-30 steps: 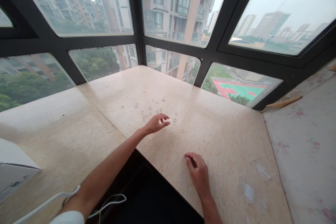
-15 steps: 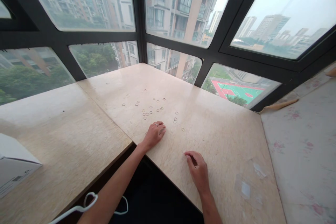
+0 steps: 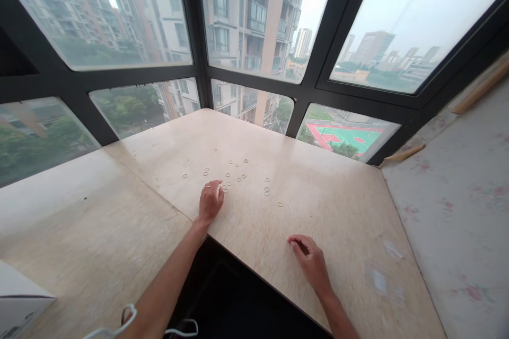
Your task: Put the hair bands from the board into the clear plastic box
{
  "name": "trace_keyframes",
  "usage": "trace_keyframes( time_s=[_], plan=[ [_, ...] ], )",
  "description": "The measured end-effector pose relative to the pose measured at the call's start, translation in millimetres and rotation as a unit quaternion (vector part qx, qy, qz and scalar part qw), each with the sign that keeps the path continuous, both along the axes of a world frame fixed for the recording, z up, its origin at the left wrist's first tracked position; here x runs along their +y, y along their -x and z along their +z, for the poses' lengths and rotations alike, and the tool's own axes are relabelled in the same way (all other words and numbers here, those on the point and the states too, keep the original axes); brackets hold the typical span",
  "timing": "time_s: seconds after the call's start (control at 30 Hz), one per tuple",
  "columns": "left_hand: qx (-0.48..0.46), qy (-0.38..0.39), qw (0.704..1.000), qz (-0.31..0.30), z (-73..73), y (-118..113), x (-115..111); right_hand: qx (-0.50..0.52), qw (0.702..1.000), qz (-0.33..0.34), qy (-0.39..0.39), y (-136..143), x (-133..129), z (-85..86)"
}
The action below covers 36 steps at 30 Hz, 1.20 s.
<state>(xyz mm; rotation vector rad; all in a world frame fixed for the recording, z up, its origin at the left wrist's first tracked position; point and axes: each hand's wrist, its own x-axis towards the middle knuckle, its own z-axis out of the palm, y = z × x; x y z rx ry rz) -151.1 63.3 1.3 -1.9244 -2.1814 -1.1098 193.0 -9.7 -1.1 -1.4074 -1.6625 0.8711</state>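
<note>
Small thin rings [image 3: 239, 179] lie scattered on the pale marbled tabletop [image 3: 254, 233]. My left hand [image 3: 210, 199], with a ring on one finger, rests at the left side of the cluster. Its fingers are bent and a little apart, touching the surface beside a few rings, and nothing shows in its grasp. Nearer the front edge, my right hand [image 3: 308, 254] has thumb and forefinger pressed together in a pinch; whatever they hold is too small to make out. One loose ring [image 3: 280, 204] lies beyond it.
Clear plastic bags [image 3: 379, 282] lie at the right, near the floral wall [image 3: 449, 228]. A white box [image 3: 19, 296] stands at the lower left. White cables [image 3: 185, 328] hang by the dark gap below the front edge. Windows border the back.
My left hand has moved left, from the front of the rings to beside the cluster. My right hand stays pinched, slightly farther right in view. The camera view has shifted.
</note>
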Motion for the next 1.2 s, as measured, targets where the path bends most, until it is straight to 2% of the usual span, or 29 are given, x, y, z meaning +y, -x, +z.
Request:
trace_keyframes(
  time_s=[0.1, 0.23, 0.3, 0.33, 0.47, 0.57, 0.63, 0.7, 0.83, 0.93, 1.07, 1.2],
  plan=[
    [-0.076, 0.025, 0.995, 0.066, -3.1, 5.7, 2.7, 0.018, 0.999, 0.007, 0.035, 18.4, 13.6, 14.2],
    [-0.154, 0.094, 0.978, 0.100, -4.3, 13.1, 7.8, 0.076, 0.991, 0.103, 0.036, 79.0, 49.6, 43.7],
    [-0.175, 0.101, 0.973, 0.114, -4.4, 15.1, 9.2, 0.193, 0.958, 0.159, 0.139, 121.7, 74.1, 53.6],
    [-0.187, 0.093, 0.971, 0.121, -4.6, 15.5, 9.7, 0.212, 0.945, 0.181, 0.169, 144.2, 86.6, 55.8],
    [-0.240, 0.030, 0.958, 0.155, -6.1, 15.1, 10.4, 0.243, 0.906, 0.243, 0.246, 225.6, 127.7, 48.4],
    [-0.259, -0.002, 0.950, 0.174, -7.3, 14.8, 10.9, 0.244, 0.896, 0.249, 0.273, 258.0, 148.6, 34.4],
    [-0.260, -0.011, 0.949, 0.177, -8.0, 15.0, 11.5, 0.237, 0.905, 0.226, 0.271, 260.3, 163.5, 25.7],
    [-0.258, -0.010, 0.949, 0.180, -8.3, 15.2, 12.5, 0.228, 0.923, 0.181, 0.250, 248.0, 181.9, 19.9],
    [-0.243, 0.014, 0.953, 0.183, -8.0, 14.4, 14.3, 0.210, 0.960, 0.066, 0.174, 198.8, 223.0, 17.9],
    [-0.219, 0.041, 0.958, 0.179, -6.5, 12.9, 14.7, 0.176, 0.975, 0.011, 0.135, 165.2, 244.7, 19.0],
    [-0.202, 0.058, 0.962, 0.177, -3.8, 10.9, 13.8, 0.088, 0.991, -0.013, 0.095, 149.0, 257.5, 15.9],
    [-0.198, 0.063, 0.963, 0.174, -2.9, 9.5, 12.2, -0.043, 0.998, 0.017, 0.050, 161.9, 269.4, 14.5]
  ],
)
